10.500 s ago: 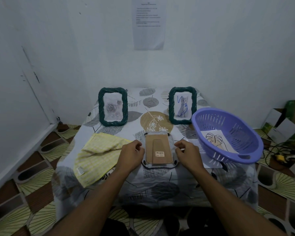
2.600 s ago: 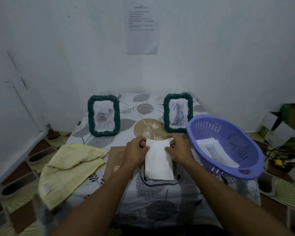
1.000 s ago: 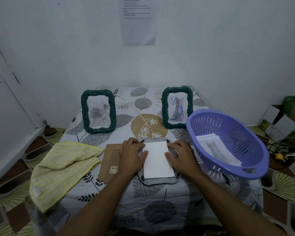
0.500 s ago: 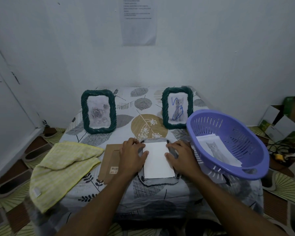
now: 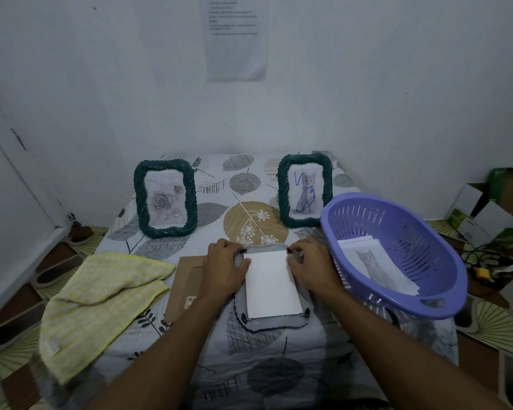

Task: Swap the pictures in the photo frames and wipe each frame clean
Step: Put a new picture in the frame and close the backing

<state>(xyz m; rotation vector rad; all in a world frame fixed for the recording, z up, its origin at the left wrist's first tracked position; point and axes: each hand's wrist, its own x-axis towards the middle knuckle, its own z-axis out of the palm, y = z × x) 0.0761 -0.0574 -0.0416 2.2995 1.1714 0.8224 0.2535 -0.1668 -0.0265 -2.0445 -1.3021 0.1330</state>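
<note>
Picture (image 5: 271, 284) blank-side-up on face-down frame (image 5: 268, 322), both hands' (image 5: 225, 269) grips pinching its top corners.

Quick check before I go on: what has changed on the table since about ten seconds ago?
The brown backing board has come off the face-down frame and lies to its left. A white sheet, blank side up, now lies in the frame, with the left hand and right hand at its upper corners. In the purple basket a cat print shows instead of the leaf drawing. The two standing green frames are unchanged.
</note>
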